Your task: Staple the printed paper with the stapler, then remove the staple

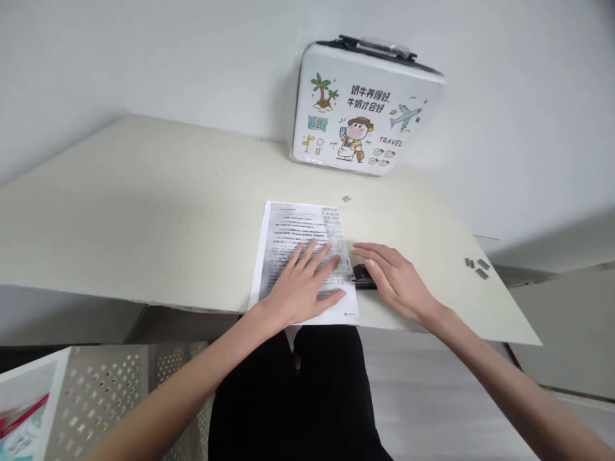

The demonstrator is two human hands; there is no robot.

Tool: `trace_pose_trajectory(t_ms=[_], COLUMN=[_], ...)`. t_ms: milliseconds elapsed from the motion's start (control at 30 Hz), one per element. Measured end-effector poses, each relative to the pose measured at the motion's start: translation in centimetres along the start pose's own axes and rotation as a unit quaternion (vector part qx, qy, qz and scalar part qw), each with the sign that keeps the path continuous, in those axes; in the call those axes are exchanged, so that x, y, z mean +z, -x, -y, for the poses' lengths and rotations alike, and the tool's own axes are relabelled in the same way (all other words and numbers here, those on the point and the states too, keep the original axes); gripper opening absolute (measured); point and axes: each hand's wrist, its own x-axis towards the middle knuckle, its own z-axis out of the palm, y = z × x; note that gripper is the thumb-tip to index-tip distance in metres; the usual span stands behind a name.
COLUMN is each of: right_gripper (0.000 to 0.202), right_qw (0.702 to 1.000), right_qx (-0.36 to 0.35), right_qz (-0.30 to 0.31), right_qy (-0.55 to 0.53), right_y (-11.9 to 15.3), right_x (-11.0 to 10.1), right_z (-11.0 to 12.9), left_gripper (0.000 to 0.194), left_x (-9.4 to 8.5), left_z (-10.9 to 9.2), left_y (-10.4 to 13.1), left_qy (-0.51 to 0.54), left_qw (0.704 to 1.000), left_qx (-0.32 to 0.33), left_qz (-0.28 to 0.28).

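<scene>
A printed sheet of paper (293,221), dense with text and a grey grid down its right side, lies near the table's front edge. My left hand (302,287) rests flat on the sheet, its fingers spread. At the sheet's right edge is a small dark stapler (363,275), partly covered by my right hand (401,280). That hand cups the stapler from the right, with the fingers beyond it and the thumb over its top. The stapler's front end meets the paper's right edge. Whether more sheets lie beneath the top one cannot be seen.
A white case (353,128) with cartoon travel prints and a black handle stands at the back against the wall. One short staple strip (346,198) lies behind the paper, and several staple strips (482,274) lie at the right. A perforated basket (103,397) stands below left.
</scene>
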Motion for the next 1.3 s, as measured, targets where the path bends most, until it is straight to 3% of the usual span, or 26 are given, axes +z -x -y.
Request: trace_pose_trajectory(t_ms=[100, 200, 367, 500, 667, 800, 1067, 1200, 1300], right_gripper=[0.042, 0.043, 0.047, 0.050, 0.055, 0.055, 0.049, 0.046, 0.044], right_qw=[0.999, 0.998, 0.992, 0.972, 0.935, 0.911, 0.860, 0.863, 0.871], right_qx=[-0.051, -0.031, 0.068, 0.151, 0.247, 0.271, 0.305, 0.282, 0.266], right_qz=[-0.009, -0.045, -0.110, -0.173, -0.228, -0.270, -0.350, -0.370, -0.368], right_qy=[0.008, 0.023, -0.003, -0.045, -0.117, -0.156, -0.210, -0.198, -0.187], right_y=[1.7, 3.2, 5.8, 7.6, 7.7, 7.4, 7.7, 8.5, 9.1], right_x=[0.5, 1.1, 1.3, 0.9, 0.4, 0.2, -0.2, -0.8, -1.3], right_z=[-1.7, -3.4, -6.0, -7.9, -8.6, -8.3, -8.0, -7.5, -7.2], left_gripper=[0.077, 0.077, 0.073, 0.072, 0.077, 0.078, 0.079, 0.084, 0.088], left_x=[-0.6, -1.5, -4.0, -5.7, -5.9, -4.9, -0.6, 1.6, 3.1], left_z=[0.9, 1.3, 2.3, 5.1, 7.4, 5.7, -1.4, -4.6, -6.4], left_y=[0.8, 1.4, 3.5, 6.7, 7.9, 5.6, -2.8, -8.5, -12.6], left_qy=[-0.007, -0.010, -0.015, -0.058, -0.100, -0.118, -0.086, -0.057, -0.044], left_qw=[1.000, 1.000, 0.999, 0.995, 0.993, 0.993, 0.995, 0.996, 0.997], left_qx=[0.004, 0.006, -0.036, -0.077, -0.053, -0.025, 0.039, 0.048, 0.048], left_qz=[0.007, 0.022, 0.030, 0.012, 0.013, 0.006, 0.022, 0.049, 0.038])
